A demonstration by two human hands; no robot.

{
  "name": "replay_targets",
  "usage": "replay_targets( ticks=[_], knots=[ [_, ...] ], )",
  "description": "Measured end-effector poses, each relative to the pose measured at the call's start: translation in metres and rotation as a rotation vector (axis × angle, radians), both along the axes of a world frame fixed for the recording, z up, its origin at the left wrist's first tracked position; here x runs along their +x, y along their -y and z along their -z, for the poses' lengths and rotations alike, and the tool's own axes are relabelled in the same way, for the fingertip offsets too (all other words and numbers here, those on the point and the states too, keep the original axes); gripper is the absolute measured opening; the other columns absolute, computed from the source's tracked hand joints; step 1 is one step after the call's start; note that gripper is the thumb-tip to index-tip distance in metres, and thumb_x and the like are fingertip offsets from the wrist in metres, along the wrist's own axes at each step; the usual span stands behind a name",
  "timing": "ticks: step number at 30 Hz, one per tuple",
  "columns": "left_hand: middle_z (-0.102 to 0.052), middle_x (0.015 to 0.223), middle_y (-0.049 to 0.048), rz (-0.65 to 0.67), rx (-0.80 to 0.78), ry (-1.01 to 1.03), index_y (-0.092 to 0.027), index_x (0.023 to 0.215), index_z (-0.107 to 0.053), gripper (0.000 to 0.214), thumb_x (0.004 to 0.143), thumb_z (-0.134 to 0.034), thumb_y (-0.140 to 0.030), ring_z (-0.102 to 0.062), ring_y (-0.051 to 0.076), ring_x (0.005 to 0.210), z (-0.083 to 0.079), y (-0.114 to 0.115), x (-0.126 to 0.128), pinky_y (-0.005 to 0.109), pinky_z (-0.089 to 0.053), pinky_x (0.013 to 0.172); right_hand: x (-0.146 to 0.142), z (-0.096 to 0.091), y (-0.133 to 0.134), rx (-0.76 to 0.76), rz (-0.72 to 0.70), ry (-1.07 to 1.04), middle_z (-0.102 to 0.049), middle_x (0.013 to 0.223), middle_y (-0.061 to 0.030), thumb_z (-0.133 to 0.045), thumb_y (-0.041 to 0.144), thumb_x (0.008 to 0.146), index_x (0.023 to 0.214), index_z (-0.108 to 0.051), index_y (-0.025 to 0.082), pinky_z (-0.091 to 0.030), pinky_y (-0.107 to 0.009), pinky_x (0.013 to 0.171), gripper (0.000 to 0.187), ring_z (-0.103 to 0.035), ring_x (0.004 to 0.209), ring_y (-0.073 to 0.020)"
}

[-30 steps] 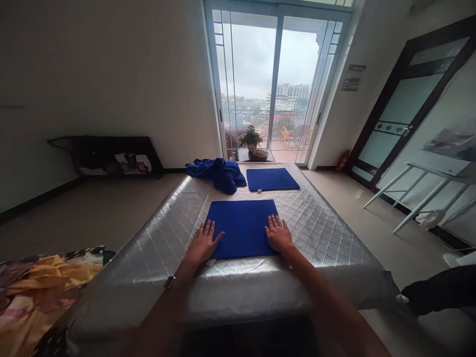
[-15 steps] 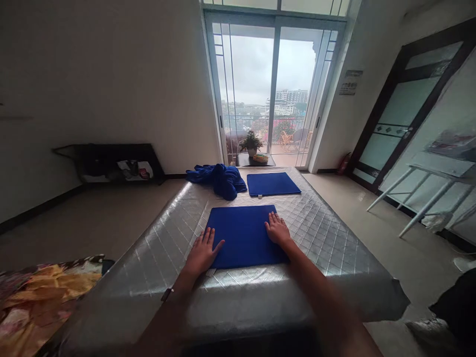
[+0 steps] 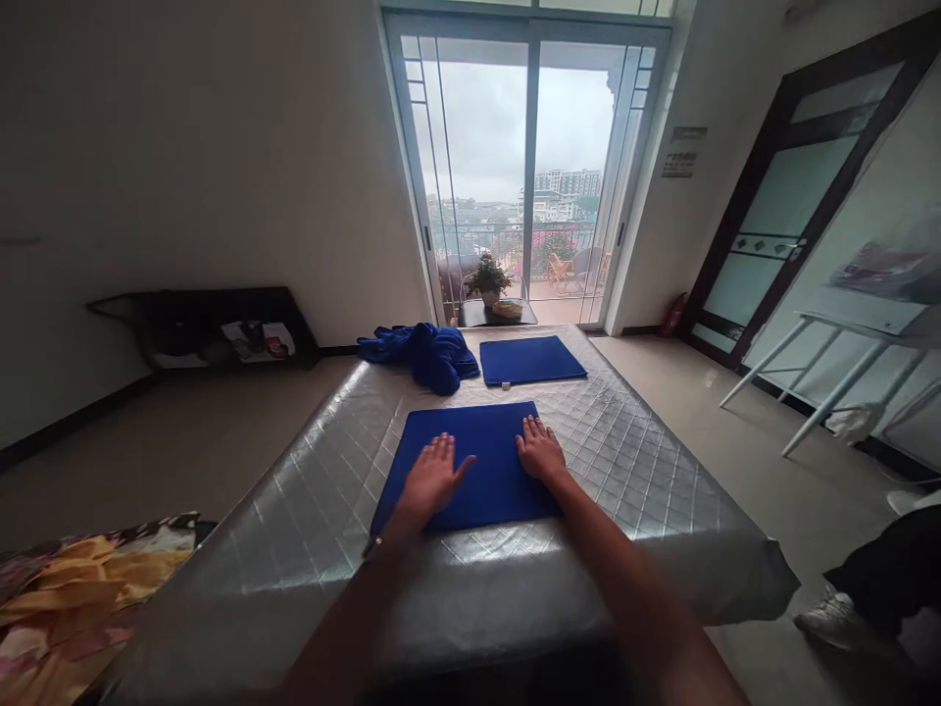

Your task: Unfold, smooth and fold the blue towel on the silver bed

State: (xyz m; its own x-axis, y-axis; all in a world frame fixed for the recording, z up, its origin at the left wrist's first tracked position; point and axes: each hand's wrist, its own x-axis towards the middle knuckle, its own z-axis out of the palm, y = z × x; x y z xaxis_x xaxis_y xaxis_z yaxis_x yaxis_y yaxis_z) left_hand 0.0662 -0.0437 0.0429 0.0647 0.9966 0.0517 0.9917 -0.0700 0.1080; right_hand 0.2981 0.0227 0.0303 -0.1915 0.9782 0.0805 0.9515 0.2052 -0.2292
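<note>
While the left hand [image 3: 432,478] is reaching forward palm down over the left half of the near cloth [image 3: 489,495], its fingers pointing away together and its thumb standing apart, the right hand [image 3: 541,451] is resting flat along the right edge of the near cloth, fingers slightly parting and angling inward. Neither hand is gripping anything; whether the left palm is pressing or hovering, I cannot tell. Compared with half a second ago, the left hand is sitting farther in from the left edge of the near cloth, while the right is keeping its place. Two flat cloths are lying on the cover [image 3: 624,441], the far cloth [image 3: 533,360] just beyond the near cloth; one bundle [image 3: 433,358] is slumping beyond it, leftward.
</note>
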Motion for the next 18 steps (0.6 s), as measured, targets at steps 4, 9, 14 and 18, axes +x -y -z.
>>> replay_targets(
  ticks=[4, 9, 14, 18],
  knots=[
    [-0.027, 0.165, 0.0153, 0.311, -0.032, 0.1, -0.007, 0.156, -0.032, 0.086, 0.099, -0.004, -0.064, -0.021, 0.024, 0.154, -0.002, -0.025, 0.077, 0.041, -0.017, 0.126, 0.004, 0.0, 0.001, 0.009, -0.025, 0.033, -0.022, 0.166, -0.0115, -0.024, 0.036, 0.105, 0.159, -0.028, 0.01, -0.014, -0.038, 0.124, 0.061, -0.018, 0.154, -0.0206],
    [-0.026, 0.166, 0.0154, 0.294, -0.029, 0.168, -0.006, 0.157, -0.03, 0.084, 0.1, -0.001, -0.061, -0.019, 0.024, 0.155, 0.009, -0.045, 0.108, 0.042, -0.015, 0.127, 0.006, 0.001, 0.001, 0.005, -0.046, 0.05, -0.022, 0.166, -0.0102, -0.024, 0.034, 0.105, 0.159, -0.029, 0.011, -0.015, -0.038, 0.123, 0.059, -0.018, 0.154, -0.0198],
    [-0.024, 0.167, 0.0135, 0.155, -0.037, 0.108, -0.012, 0.159, -0.027, 0.081, 0.1, -0.004, -0.062, -0.017, 0.025, 0.155, 0.019, -0.045, 0.055, 0.047, -0.016, 0.126, 0.003, -0.001, 0.001, 0.011, -0.016, 0.002, -0.025, 0.166, -0.0104, -0.025, 0.035, 0.105, 0.158, -0.03, 0.009, -0.013, -0.039, 0.124, 0.06, -0.019, 0.154, -0.0205],
    [-0.021, 0.167, 0.014, -0.016, -0.051, 0.033, -0.009, 0.16, -0.024, 0.085, 0.099, -0.003, -0.064, -0.016, 0.026, 0.156, 0.023, -0.037, -0.014, 0.046, -0.015, 0.127, 0.001, 0.001, -0.002, -0.005, -0.009, -0.019, -0.024, 0.166, -0.0103, -0.025, 0.034, 0.104, 0.158, -0.029, 0.006, -0.012, -0.039, 0.125, 0.061, -0.02, 0.154, -0.022]
  ],
)
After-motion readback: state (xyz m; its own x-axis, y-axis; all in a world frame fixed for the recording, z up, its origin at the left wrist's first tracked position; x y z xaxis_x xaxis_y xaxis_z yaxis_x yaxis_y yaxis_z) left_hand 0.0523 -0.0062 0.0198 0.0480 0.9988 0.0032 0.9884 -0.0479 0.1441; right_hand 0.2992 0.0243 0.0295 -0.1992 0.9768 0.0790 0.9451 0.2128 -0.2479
